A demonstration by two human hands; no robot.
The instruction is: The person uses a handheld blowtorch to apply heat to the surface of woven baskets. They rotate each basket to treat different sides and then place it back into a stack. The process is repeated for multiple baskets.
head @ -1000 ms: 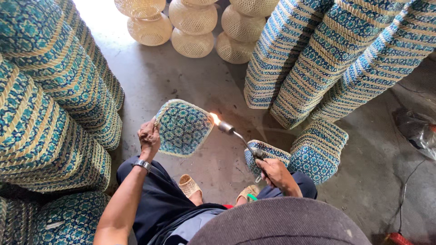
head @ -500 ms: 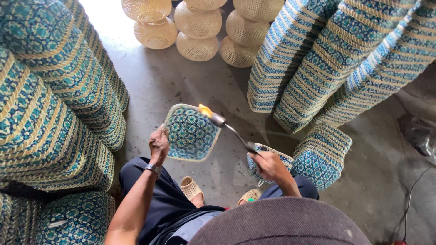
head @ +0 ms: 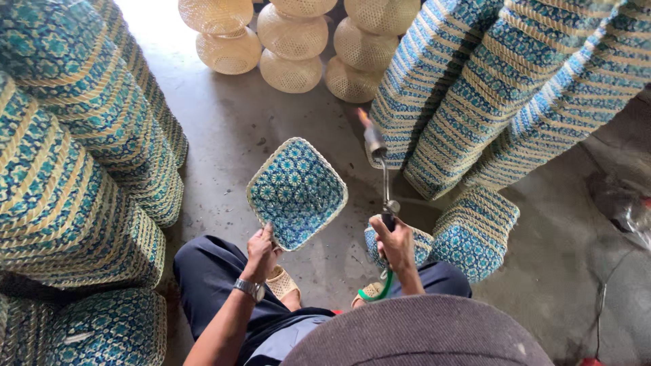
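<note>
Person, seated: dark grey hat brim; dark navy trousers; grey-blue shirt; metal wristwatch on left wrist; tan woven sandals; bare forearms, sleeves not visible.

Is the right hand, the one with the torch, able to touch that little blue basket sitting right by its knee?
Probably yes. The right hand is full, gripping the torch, but the small blue woven basket sits just beside it on the floor, with nothing in between.

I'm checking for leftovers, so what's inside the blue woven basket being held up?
The basket in the left hand shows only its patterned blue weave inside; nothing lies in it. The near corner is hidden behind the fingers.
</note>
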